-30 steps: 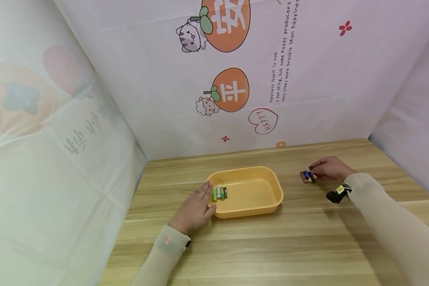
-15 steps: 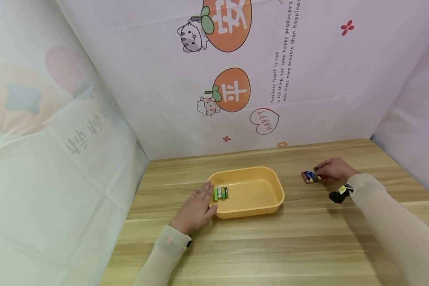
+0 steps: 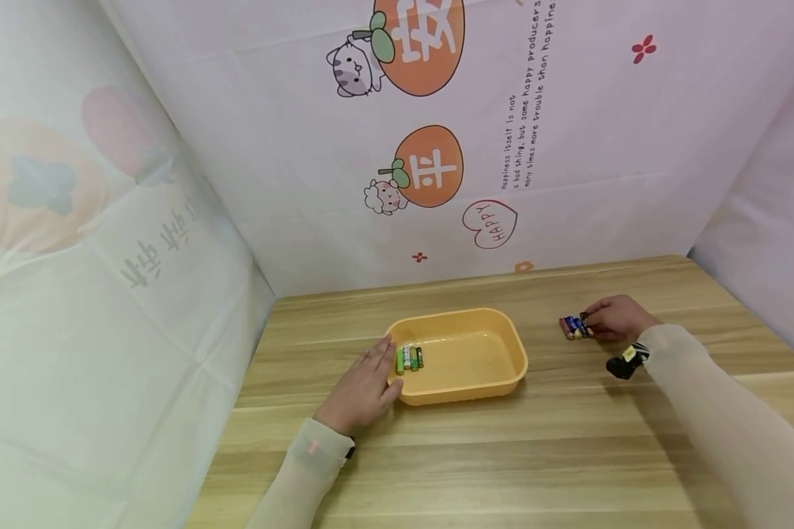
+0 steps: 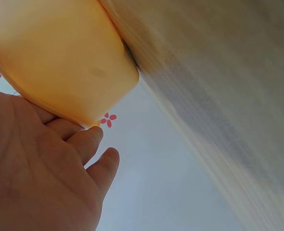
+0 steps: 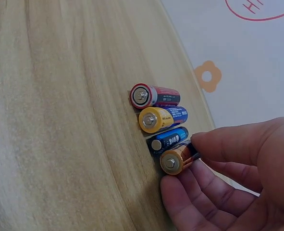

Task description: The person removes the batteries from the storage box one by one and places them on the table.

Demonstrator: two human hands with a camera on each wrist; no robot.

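My right hand [image 3: 618,317] pinches a copper-and-black battery [image 5: 176,161] between thumb and fingers, at the near end of a side-by-side row. Beside it in the right wrist view lie a slim blue-and-black battery [image 5: 168,140], a yellow-and-blue battery [image 5: 163,119] and a red-and-black battery [image 5: 156,96]. Over on the left, my left hand [image 3: 360,386] rests against the left end of a yellow plastic tray [image 3: 463,395], its fingers extended along the rim. Inside the tray, close to that hand, several green and white batteries [image 3: 408,358] lie in a row.
The wooden table [image 3: 476,463] carries everything. A printed cloth [image 3: 291,184] hangs behind its far edge, and another cloth [image 3: 59,353] stands along the left side. A black strap device [image 3: 627,361] sits at my right wrist.
My right hand has shifted slightly right and lowered the copper-and-black battery alongside the others in the row. The left hand and the tray have stayed in place.
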